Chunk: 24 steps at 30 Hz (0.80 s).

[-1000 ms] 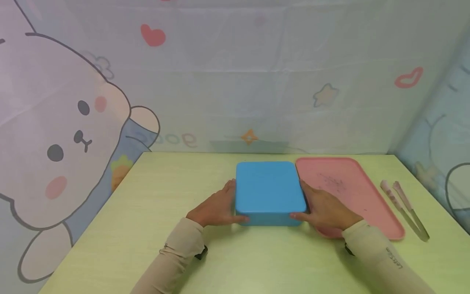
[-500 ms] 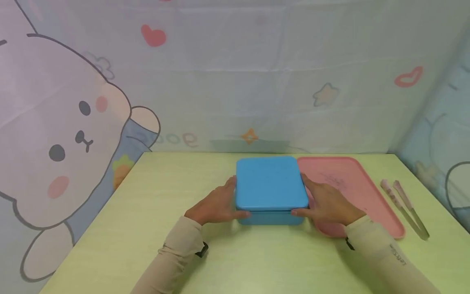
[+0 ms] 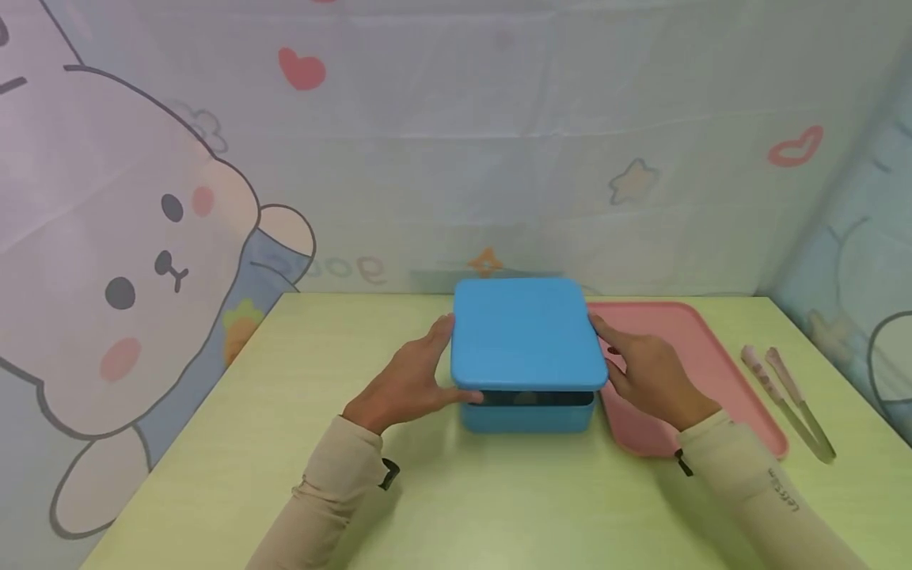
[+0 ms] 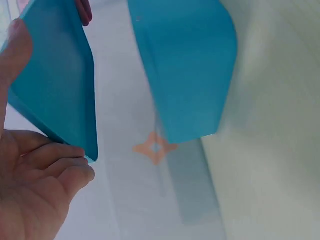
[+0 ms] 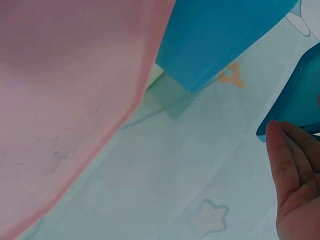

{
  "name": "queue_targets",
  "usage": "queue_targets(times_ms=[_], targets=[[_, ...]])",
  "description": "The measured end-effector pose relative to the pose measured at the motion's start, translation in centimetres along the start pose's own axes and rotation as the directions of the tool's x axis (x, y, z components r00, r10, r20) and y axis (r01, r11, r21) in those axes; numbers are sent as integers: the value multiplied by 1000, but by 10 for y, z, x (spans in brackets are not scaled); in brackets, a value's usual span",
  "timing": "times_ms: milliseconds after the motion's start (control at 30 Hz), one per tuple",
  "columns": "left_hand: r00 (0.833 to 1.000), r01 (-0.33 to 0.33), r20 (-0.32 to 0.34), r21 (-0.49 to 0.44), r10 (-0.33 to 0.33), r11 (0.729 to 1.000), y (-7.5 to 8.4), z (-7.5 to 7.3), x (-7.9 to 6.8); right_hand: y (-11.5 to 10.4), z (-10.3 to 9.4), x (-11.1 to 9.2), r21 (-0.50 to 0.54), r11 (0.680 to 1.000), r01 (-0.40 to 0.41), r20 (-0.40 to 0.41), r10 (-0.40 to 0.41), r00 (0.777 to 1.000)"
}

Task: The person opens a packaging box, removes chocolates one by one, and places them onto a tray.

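- Hanging behind the table (image 3: 499, 507), the printed backdrop (image 3: 484, 174) fills most of my head view, with a white cartoon animal (image 3: 142, 158) at the left and red hearts (image 3: 302, 69) higher up.
- The table's pale yellow-green top comes next, spreading below the backdrop.
- Toward the right of it I have a pink tray (image 3: 677, 324) lying flat; the right wrist view shows me faint dark marks on its surface.
- The blue box (image 3: 527, 419) stands upright near the middle of the table, just beside the tray's left edge; I cannot tell whether the two touch. Along its near side I see into a dark inside, too dim to make out.
- Its blue lid (image 3: 527, 332) is off the rim and held above the box, hiding most of the opening from my head camera. Both wrist views show me the gap between them, and the lid's hollow underside.
- The left hand (image 3: 406, 380) grips the lid's left side, fingers clamped at the edge, thumb spread from them at the near corner.
- The right hand (image 3: 655, 376), over the tray's left part, grips the opposite side; in its wrist view the fingers lie close together, and my head view shows thumb and forefinger apart along the edge.
- Beyond the tray's right side lies a two-armed utensil (image 3: 791, 404), pink at its far ends, metal at its near ends.
- Smallest, a black piece (image 3: 389, 473) shows below the left cuff (image 3: 359, 455).
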<state>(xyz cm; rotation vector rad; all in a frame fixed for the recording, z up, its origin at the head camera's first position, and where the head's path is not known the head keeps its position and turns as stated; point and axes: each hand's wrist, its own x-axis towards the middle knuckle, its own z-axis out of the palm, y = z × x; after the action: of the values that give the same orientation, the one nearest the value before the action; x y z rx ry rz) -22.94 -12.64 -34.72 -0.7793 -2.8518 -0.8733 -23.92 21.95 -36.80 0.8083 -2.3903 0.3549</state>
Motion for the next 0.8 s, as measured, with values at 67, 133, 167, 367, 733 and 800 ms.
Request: queue_targets(times_ms=[67,133,167,367,733,800], targets=[[996,-38,-82,38,41,999,-1,-3,-4,-1,2,3,2,998,56,-74,-56,996],[978,-91,-180,106,109,990,-2,-8,-8,-4,3,8,16,996,93,-116,-91,989],[961,-116,-232,148,148,982,-3,-10,-10,-5,3,11,30,994,107,-133,-102,986],[762,-154,-536,395,364,905,-5,-26,-23,-19,5,35,126,980,151,-180,-127,975],[547,-31,-744,440,384,898,-15,-60,-45,-52,11,84,359,925,124,-151,-74,986],[544,-17,-756,424,364,905,-19,-65,-45,-57,13,89,448,890,81,-104,-38,994]])
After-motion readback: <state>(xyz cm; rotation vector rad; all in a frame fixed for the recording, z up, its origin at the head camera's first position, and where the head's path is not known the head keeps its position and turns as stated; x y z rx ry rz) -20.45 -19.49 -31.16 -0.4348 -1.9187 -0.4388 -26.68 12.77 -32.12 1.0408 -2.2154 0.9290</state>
